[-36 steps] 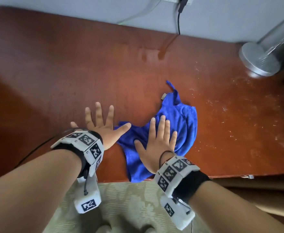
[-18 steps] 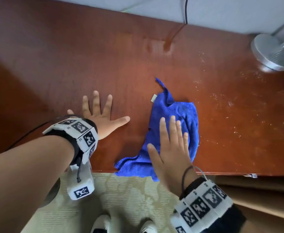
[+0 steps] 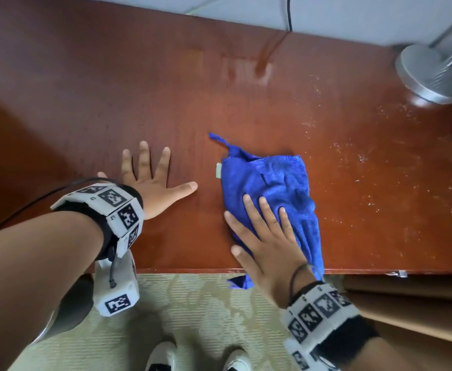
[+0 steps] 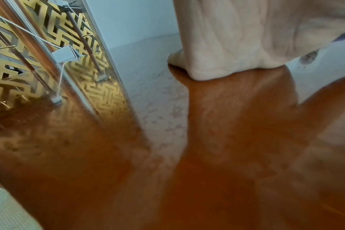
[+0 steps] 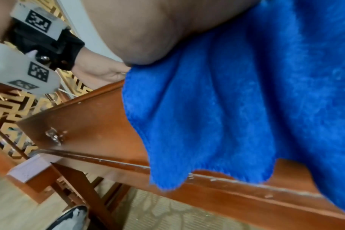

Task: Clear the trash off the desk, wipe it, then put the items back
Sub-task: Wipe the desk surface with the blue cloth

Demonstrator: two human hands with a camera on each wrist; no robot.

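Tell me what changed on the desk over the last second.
The right hand, flat on the blue cloth, slid it rightward away from the left hand; the cloth bunched narrower, one corner now hanging over the desk front edge. The left hand stayed spread flat on the wood. Nothing was gripped or released.

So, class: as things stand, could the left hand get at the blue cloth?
Probably yes. The left hand lies flat on the desk, with only bare wood between its thumb and the blue cloth under the right hand.
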